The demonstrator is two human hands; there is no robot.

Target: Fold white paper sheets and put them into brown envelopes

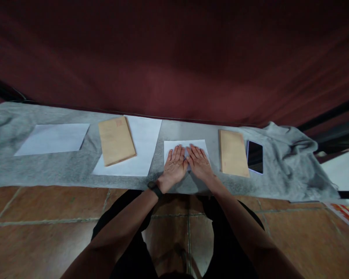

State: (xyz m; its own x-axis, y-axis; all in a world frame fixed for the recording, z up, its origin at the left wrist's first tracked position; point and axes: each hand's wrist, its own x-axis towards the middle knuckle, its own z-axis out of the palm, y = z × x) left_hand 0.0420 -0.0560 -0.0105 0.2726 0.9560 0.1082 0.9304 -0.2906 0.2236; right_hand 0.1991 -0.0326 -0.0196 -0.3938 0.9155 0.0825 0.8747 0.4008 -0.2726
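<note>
Grey cloth [291, 162], paper [169, 144] under flat left hand [175, 164] and right hand [200, 164], each grip spread

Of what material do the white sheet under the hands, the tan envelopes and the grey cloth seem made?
White sheet: probably matte paper, by its crisp straight edges. Tan envelopes: likely dull kraft paper, by their colour. Grey cloth: soft-looking matte fabric, by its bunched folds; fibre unclear.
</note>
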